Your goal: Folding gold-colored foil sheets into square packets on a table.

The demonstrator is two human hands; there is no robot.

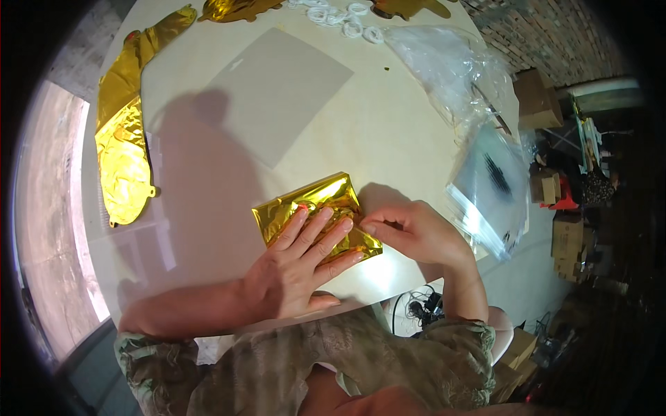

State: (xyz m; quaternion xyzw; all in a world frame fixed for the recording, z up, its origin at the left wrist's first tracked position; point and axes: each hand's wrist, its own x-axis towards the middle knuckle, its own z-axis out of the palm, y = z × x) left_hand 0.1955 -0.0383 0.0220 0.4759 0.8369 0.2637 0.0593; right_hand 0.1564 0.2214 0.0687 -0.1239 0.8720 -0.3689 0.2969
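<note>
A gold foil balloon (298,225), folded into a flat, roughly rectangular packet, lies near the table's front edge. My left hand (298,260) presses on it from above, its fingers spread and stretched out across the foil. At the packet's right edge, my right hand (420,232) has its thumb and forefinger pinched together on the foil. The palm of my left hand covers part of the packet's near side.
A long gold foil balloon (125,139) lies along the left rim. More gold foil (239,8) and several white ribbon rings (352,29) are at the far edge. A flat translucent bag (288,83) lies mid-table. Clear plastic (444,66) and stacked clear bags (485,187) cover the right side.
</note>
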